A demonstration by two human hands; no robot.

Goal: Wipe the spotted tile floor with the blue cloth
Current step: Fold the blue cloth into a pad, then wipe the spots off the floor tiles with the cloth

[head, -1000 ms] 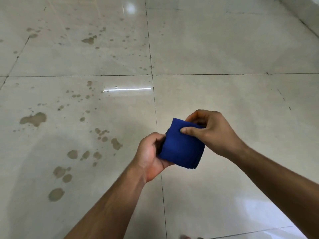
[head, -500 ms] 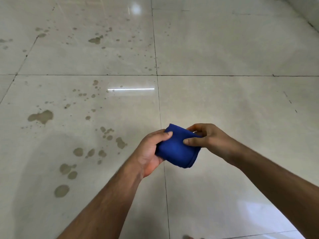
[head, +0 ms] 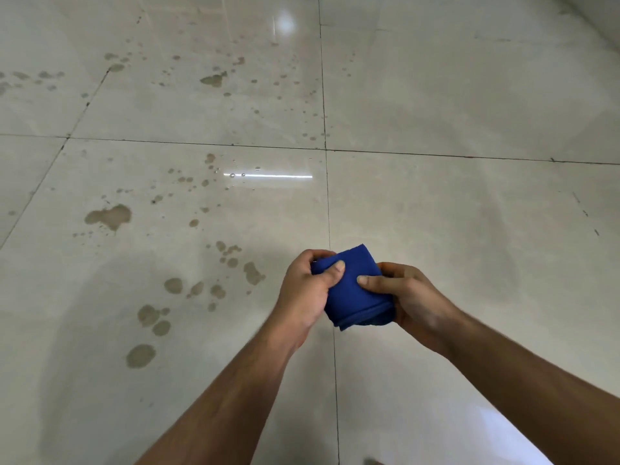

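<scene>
A folded blue cloth (head: 352, 293) is held in the air above the floor, between both hands. My left hand (head: 307, 290) grips its left side, thumb on top. My right hand (head: 407, 297) holds its right side, thumb pressed on the cloth's face. The glossy beige tile floor (head: 469, 229) lies below. Brown spots and blotches (head: 109, 216) cover the tiles to the left; a cluster of larger spots (head: 174, 285) sits just left of my left forearm. More small spots (head: 214, 80) dot the far left tile.
Dark grout lines cross the floor, one (head: 327, 196) running straight under the cloth. The tiles right of it look free of spots. A wall base (head: 597, 25) shows at the top right corner. A bright light streak (head: 268, 176) reflects on the floor.
Both hands have shifted their hold on the cloth. My left thumb has come over its top edge and the cloth sits more squarely between the hands. The view has drifted slightly right.
</scene>
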